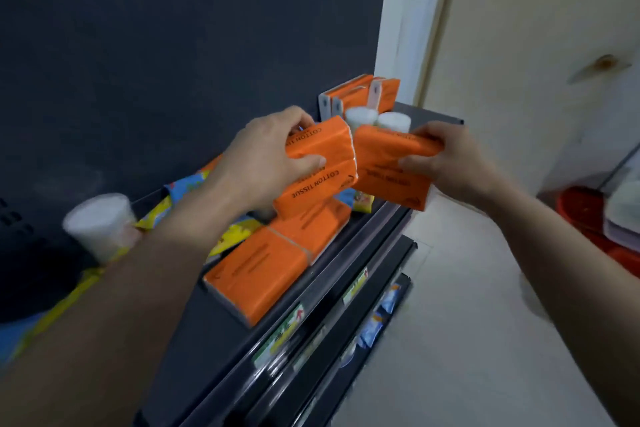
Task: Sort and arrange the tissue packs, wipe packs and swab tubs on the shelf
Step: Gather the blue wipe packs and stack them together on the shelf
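Observation:
My left hand [266, 156] grips two stacked orange tissue packs [320, 166] above the dark shelf [214, 333]. Just to the right, my right hand [450, 159] holds another orange tissue pack [384, 166], its edge touching the left ones. Two more orange packs [273, 260] lie flat on the shelf below. Upright orange packs [360, 90] stand at the far end, with two white swab tubs [377, 120] in front of them. Another swab tub [100, 225] stands at the left. Yellow-and-blue wipe packs [183, 187] lie partly hidden under my left arm.
A dark back panel [173, 62] rises behind the shelf. Lower shelf edges with price labels [287, 329] stick out below. A pale door [536, 45] and tiled floor [467, 322] are to the right, with a red basin [588, 215] at the far right.

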